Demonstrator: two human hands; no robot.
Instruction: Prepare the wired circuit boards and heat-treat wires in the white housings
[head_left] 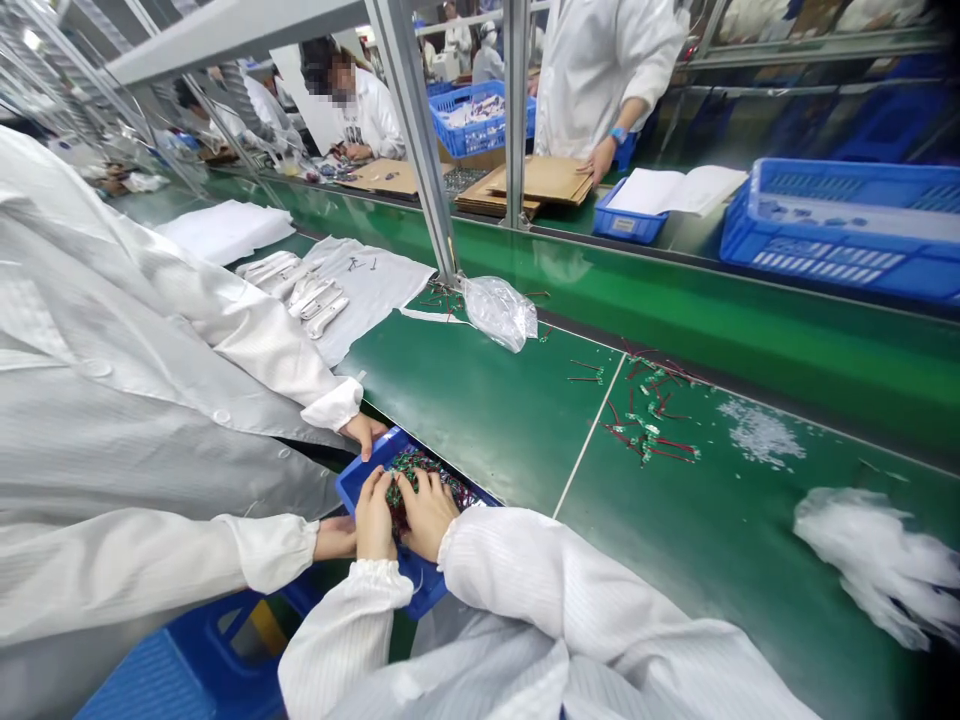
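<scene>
A blue plastic bin sits low at the table's near edge, heaped with small green circuit boards with red and dark wires. My left hand is in the bin, fingers curled into the wired boards. Close beside it my right hand bends its fingers down into the same heap. Most of what lies under my fingertips is hidden. A co-worker in a white coat, at my left, has one hand on the bin's far rim and the other hand at its left side.
On the green table lie loose wired boards, small white pieces, a clear plastic bag and a crumpled white bag. White plastic parts lie farther left. Metal posts rise behind. A blue stool stands below.
</scene>
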